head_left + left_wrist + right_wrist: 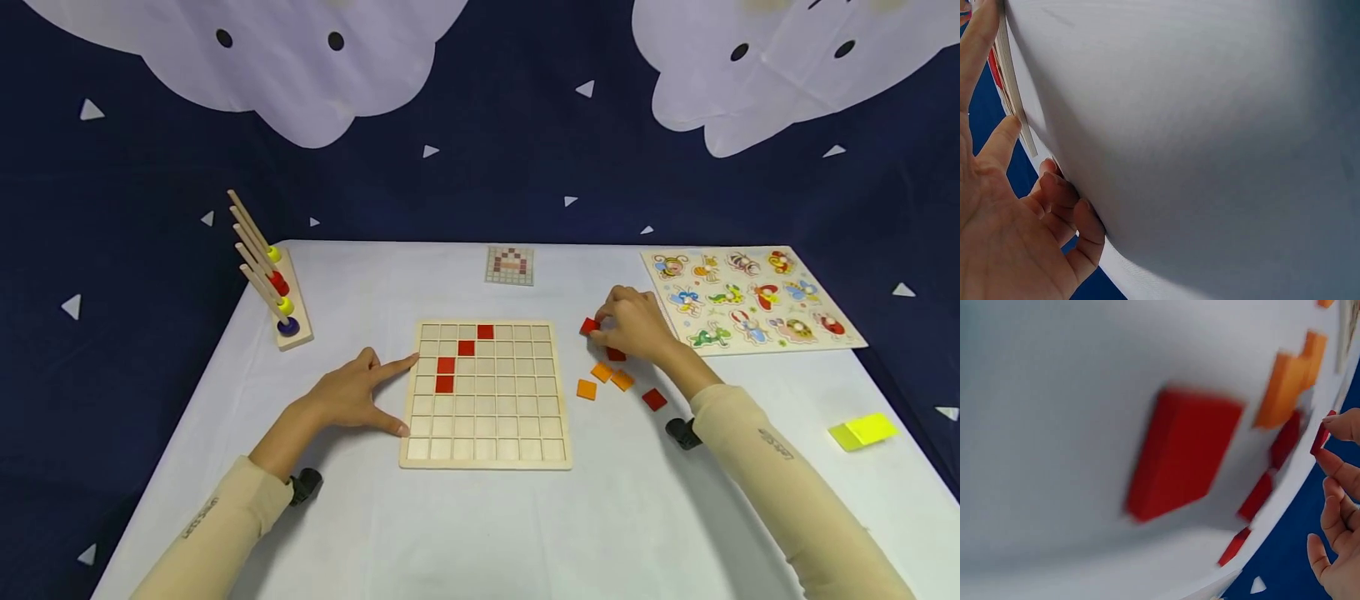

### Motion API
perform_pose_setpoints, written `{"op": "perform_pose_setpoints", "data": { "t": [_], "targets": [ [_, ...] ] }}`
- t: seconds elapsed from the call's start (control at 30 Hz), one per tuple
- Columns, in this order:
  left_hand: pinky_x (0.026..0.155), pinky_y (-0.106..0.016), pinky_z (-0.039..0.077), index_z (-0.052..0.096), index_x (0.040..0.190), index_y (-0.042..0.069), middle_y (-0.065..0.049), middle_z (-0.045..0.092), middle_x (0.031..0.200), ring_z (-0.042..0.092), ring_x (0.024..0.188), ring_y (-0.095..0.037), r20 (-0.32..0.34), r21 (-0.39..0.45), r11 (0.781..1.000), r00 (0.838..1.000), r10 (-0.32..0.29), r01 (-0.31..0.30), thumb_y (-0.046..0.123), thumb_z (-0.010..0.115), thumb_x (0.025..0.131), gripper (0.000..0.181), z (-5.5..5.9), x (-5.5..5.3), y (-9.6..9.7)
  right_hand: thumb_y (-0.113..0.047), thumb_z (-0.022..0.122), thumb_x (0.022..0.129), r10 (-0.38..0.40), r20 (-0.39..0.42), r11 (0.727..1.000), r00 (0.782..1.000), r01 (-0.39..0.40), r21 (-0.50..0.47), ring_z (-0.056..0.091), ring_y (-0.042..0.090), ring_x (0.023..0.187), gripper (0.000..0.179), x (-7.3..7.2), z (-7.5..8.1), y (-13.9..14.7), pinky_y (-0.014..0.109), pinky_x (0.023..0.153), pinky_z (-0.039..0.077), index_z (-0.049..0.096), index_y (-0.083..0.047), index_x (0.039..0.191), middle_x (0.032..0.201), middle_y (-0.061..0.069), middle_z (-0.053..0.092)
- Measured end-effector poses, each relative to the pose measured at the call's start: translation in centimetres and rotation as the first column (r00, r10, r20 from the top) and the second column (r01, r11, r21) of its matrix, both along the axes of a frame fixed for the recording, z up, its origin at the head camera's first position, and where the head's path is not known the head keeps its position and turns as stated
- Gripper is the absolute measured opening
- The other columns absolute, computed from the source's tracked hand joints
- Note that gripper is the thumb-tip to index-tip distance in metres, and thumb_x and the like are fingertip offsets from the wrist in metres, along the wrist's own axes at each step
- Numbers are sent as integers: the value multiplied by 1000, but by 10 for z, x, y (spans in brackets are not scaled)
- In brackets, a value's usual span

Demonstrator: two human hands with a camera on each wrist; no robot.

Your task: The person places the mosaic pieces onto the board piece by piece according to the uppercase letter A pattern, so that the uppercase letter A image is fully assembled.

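A wooden grid board (486,464) lies flat on the table, with several red square tiles (445,384) set in its upper left cells. My left hand (347,392) rests against the board's left edge, index finger and thumb spread apart and touching it. In the left wrist view its other fingers (1089,231) are bent near the cloth. To the right of the board, my right hand (636,323) pinches a red tile (1321,436) between thumb and index finger. Below that hand lie loose orange tiles (587,389) and more red tiles (655,400).
A small pattern card (510,267) lies behind the board. At the left stands a peg stand (298,337) with coloured rings. An insect puzzle board (765,343) occupies the back right, close to my right wrist. A yellow folded piece (864,431) sits at the far right.
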State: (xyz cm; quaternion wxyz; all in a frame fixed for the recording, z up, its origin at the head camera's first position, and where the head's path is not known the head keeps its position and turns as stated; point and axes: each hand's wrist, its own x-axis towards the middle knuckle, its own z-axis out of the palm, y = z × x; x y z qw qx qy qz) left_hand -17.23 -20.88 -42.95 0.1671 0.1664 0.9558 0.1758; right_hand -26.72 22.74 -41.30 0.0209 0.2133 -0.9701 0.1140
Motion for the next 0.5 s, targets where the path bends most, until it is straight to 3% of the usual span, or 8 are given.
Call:
{"op": "perform_pose_setpoints", "data": {
  "t": [0.23,0.5],
  "targets": [
    [60,-29,33,38,154,28,-7,40,96,40,74,-18,1,-1,1000,1000,4,-4,67,84,59,113,1,1,-1,-27,81,77,108,-12,991,994,-109,-74,54,27,95,27,20,11,-41,54,93,35,78,-5,94,96,8,59],
    [60,-29,33,38,153,30,-7,41,97,41,77,-18,0,1,1000,1000,1,-1,68,84,59,112,2,0,-1,-26,81,75,257,-28,962,966,-259,-88,54,22,95,21,45,9,-95,51,96,36,76,-10,87,94,2,59]
  ]
}}
